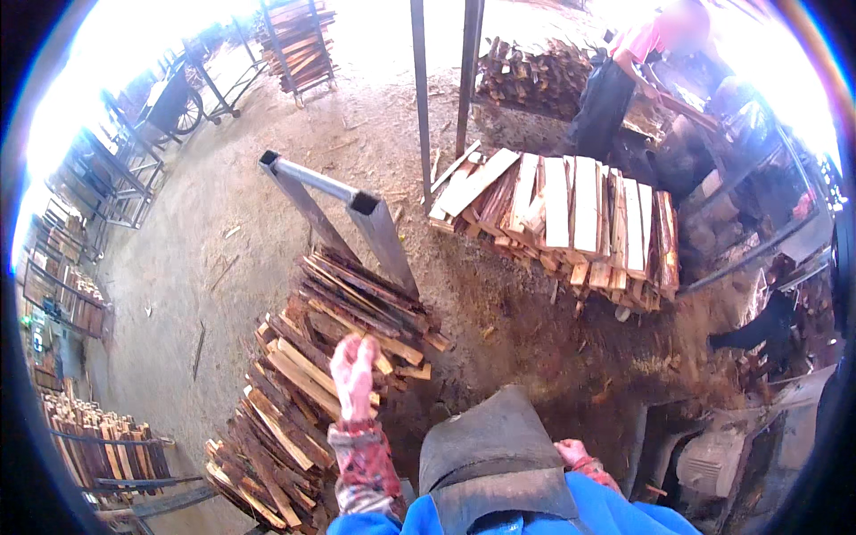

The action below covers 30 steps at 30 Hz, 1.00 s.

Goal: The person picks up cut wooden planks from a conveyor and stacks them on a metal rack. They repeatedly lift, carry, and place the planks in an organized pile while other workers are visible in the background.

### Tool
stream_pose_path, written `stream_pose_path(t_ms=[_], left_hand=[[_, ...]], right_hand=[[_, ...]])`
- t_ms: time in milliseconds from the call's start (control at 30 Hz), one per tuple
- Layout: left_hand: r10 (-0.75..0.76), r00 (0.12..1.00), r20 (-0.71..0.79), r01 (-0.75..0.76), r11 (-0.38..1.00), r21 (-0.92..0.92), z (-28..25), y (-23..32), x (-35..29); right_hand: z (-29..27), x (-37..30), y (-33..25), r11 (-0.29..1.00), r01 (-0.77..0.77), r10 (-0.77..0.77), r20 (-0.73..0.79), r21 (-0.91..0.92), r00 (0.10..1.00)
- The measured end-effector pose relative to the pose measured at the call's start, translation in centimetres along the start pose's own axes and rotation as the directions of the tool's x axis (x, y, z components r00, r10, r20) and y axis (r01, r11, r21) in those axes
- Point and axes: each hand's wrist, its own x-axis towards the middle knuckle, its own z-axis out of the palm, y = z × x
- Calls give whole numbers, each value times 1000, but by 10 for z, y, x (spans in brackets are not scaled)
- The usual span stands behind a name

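Note:
My left hand (354,367) is over a long stack of split wood sticks (299,383), its fingers bent together beside a short stick end. Whatever those fingers hold is hidden from view. My right hand (571,452) hangs low by the right edge of my dark apron (490,437); its fingers look curled, with nothing visible in them. Both forearms wear red patterned sleeves. At the far end of the stack, a grey metal rack end (379,232) stands upright beside the bark-covered pieces.
A second heap of pale split wood (571,209) lies ahead right, beside upright metal posts (423,98). A co-worker in a pink top (637,43) bends behind it. Machinery with a motor (709,464) stands at lower right. Wood-filled racks (107,455) line the left.

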Motion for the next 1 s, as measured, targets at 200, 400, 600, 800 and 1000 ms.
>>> stream_pose_path(t_ms=[200,400,600,800,1000], left_hand=[[312,925,-216,-298,950,96,49,68,166],[177,873,-454,-181,983,35,77,97,276],[35,883,-468,36,989,143,103,105,310],[-100,905,-413,78,995,-68,109,114,302],[-186,866,-464,118,978,-170,111,118,302]], right_hand=[[-16,45,-15,993,101,-106,-83,-64,991],[-89,100,-98,977,-74,75,-4,-199,997],[-160,196,-203,988,-153,149,146,15,978],[-161,309,-393,951,205,-173,149,-233,974],[-61,317,-557,904,425,-390,309,-52,868]])
